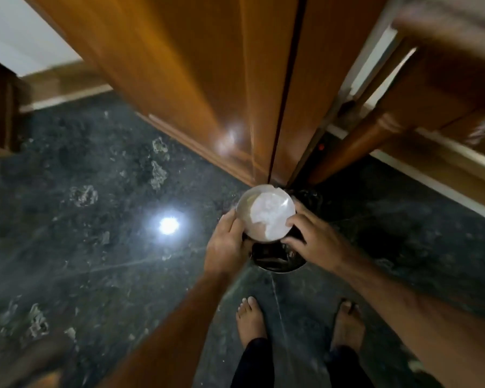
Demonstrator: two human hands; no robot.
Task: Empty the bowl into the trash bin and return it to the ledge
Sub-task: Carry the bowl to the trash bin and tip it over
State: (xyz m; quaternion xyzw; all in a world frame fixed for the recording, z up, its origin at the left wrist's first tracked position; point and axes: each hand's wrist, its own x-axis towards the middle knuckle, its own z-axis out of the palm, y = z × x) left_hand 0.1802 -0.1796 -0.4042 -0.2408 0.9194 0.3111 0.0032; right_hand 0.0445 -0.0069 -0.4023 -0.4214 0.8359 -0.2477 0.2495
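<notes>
bowl first: we have the small metal dish up in the air right over the trash bin, a dark round container standing on the floor just in front of our bare feet. inside the bowl sits a pale, whitish mass, which looks like crumpled paper or some residue; we cannot tell which. our left hand clasps the rim on its side, fingers curled against the wall of the dish. our right hand meets the opposite edge with fingertips pressed to the rim and to the white stuff, as if holding or nudging it.

we judge that we are at the emptying step: the bowl is above the bin but its contents are not yet out. the next move calls for tipping the dish well over the opening and, should the mass cling, pushing it loose with the right fingers, keeping the rim inside the bin's outline so nothing drops on the floor. after that comes the walk to the ledge, which we cannot see from here.

underfoot lies a dark polished stone floor with pale flecks and a bright lamp glare. a glossy wooden cupboard rises just behind the bin, and a wooden furniture leg stands to its right.
</notes>
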